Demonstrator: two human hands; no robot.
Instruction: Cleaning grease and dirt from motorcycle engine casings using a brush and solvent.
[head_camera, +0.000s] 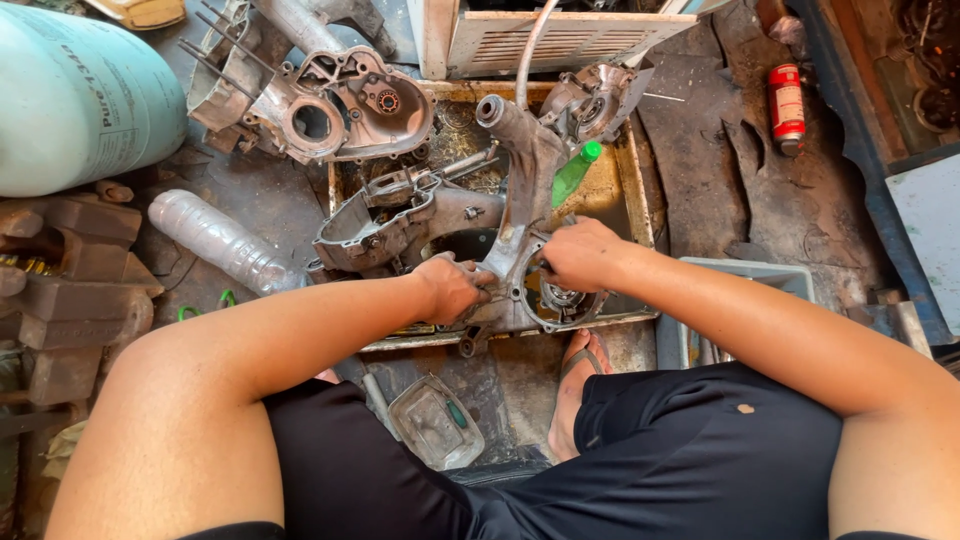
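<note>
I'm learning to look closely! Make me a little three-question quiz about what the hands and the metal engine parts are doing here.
1. True or false: both hands rest on the grey engine casing in the metal tray.
2. Which hand is nearest the casing's round opening? A) left hand B) right hand
3. What colour is the small bottle lying in the tray?

Key
1. True: the left hand and right hand both touch it.
2. B
3. Green
</note>
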